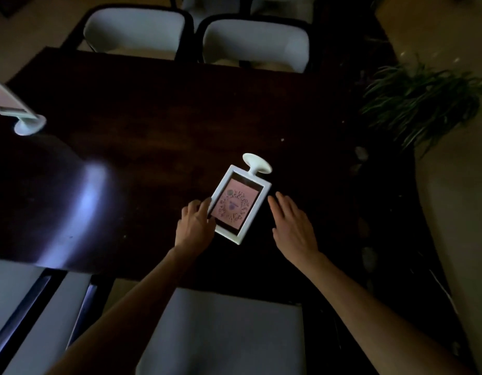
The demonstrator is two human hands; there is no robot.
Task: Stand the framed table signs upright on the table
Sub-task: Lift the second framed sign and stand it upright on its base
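Note:
A white framed sign (238,205) with a pink card lies flat on the dark wooden table (153,109), its round foot pointing away from me. My left hand (195,224) touches the frame's left edge with its fingertips. To the right of the frame my right hand (291,226) hovers flat with fingers spread, a little apart from it. A second white framed sign (12,106) stands on its round foot at the table's far left, partly cut off by the image edge.
Two white-cushioned chairs (256,41) stand behind the table's far edge. A grey seat (223,331) is below my arms at the near edge. A leafy plant (418,101) sits to the right of the table. The room is dim.

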